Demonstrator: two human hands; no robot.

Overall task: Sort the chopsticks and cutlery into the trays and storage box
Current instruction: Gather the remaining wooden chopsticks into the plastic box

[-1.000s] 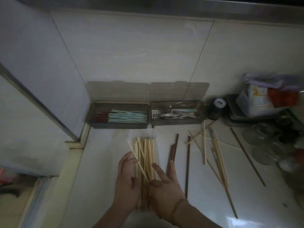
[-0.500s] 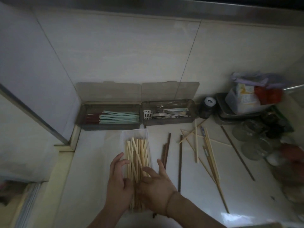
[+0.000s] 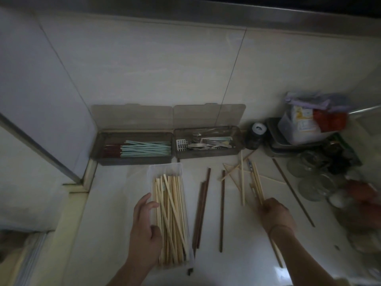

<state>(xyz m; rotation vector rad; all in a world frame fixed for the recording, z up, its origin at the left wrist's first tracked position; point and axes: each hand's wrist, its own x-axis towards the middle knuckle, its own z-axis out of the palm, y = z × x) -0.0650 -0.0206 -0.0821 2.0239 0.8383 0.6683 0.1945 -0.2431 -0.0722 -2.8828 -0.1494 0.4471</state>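
A clear tray on the counter holds several light bamboo chopsticks. My left hand grips the tray's left side, thumb against the chopsticks. My right hand is curled round a few light chopsticks from the loose pile to the right. Dark wooden chopsticks lie between the tray and that pile. Against the wall, a grey box holds pale green and red chopsticks, and a second grey box holds metal cutlery.
Another dark chopstick lies diagonally at the right. A dark jar, a metal tray with a plastic container and glass items crowd the back right corner. Both box lids stand open against the tiled wall.
My right hand left the tray and moved right to the loose light chopsticks, closing on a few. My left hand stays at the tray's left side. The view shifted slightly.
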